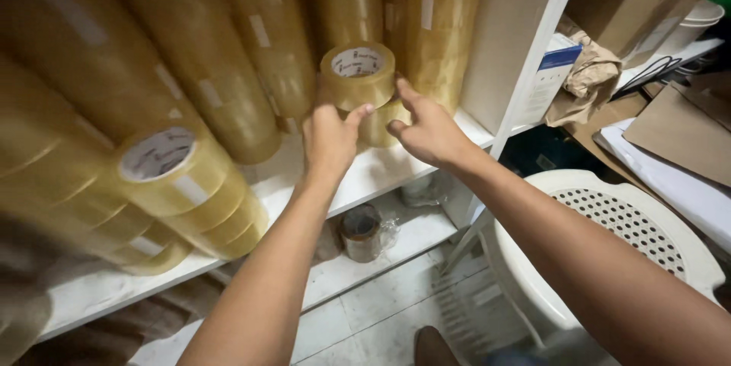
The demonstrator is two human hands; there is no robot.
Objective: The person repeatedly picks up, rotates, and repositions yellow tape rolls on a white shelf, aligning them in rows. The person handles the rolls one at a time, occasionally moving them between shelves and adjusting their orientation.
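A short stack of tan packing-tape rolls stands on a white shelf, its top roll tilted and showing a white core. My left hand grips the stack from the left, thumb against the lower roll. My right hand holds it from the right, fingers on the lower roll. Long wrapped stacks of the same tape lean against the shelf's back around the held rolls.
Another wrapped stack of tape rolls lies near the shelf's front left. A dark tape roll sits on the lower shelf. A white perforated plastic stool stands at right. Cardboard, crumpled brown paper and a white box fill the right side.
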